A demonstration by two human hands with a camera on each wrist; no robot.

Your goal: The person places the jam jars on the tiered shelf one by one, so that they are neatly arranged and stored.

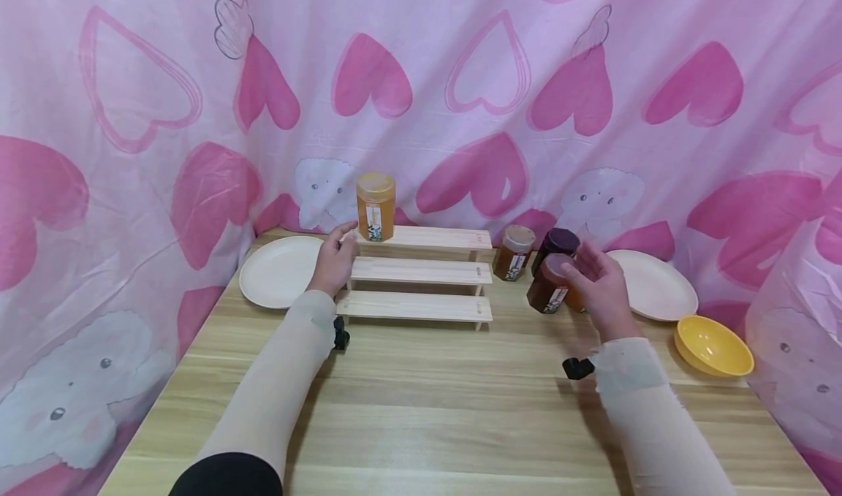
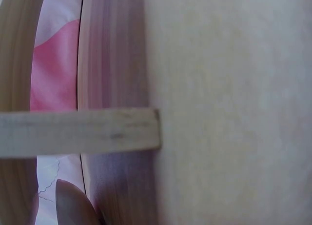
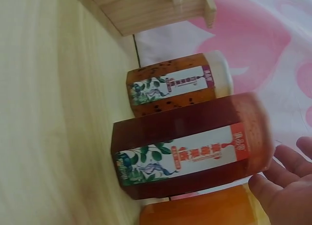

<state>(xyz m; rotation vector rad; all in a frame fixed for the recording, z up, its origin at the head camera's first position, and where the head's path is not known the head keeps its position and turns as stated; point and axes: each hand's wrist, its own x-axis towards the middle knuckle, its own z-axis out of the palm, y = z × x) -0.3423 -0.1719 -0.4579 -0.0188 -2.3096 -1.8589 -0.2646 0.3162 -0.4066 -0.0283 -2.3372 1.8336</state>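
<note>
My left hand (image 1: 334, 262) is at the left end of a three-tier wooden rack (image 1: 421, 271), its fingers bent beside the top tier; whether they grip its edge is unclear. Close up, the left wrist view shows the rack's pale boards (image 2: 224, 108) and one fingertip (image 2: 75, 205). A honey-coloured jar (image 1: 376, 207) stands on the top tier's left end. On the right, my right hand (image 1: 601, 288) has its fingers spread at the lid of a dark red jar (image 3: 185, 147), not wrapped round it. Beside that jar are a seeded amber jar (image 3: 170, 83), a dark-lidded jar (image 1: 559, 242) and an orange jar (image 3: 200, 208).
Cream plates lie at the left (image 1: 279, 271) and right (image 1: 658, 284) of the wooden table (image 1: 421, 408). A yellow bowl (image 1: 713, 346) sits near the right edge. Behind the table hangs a pink heart-patterned curtain (image 1: 421, 65).
</note>
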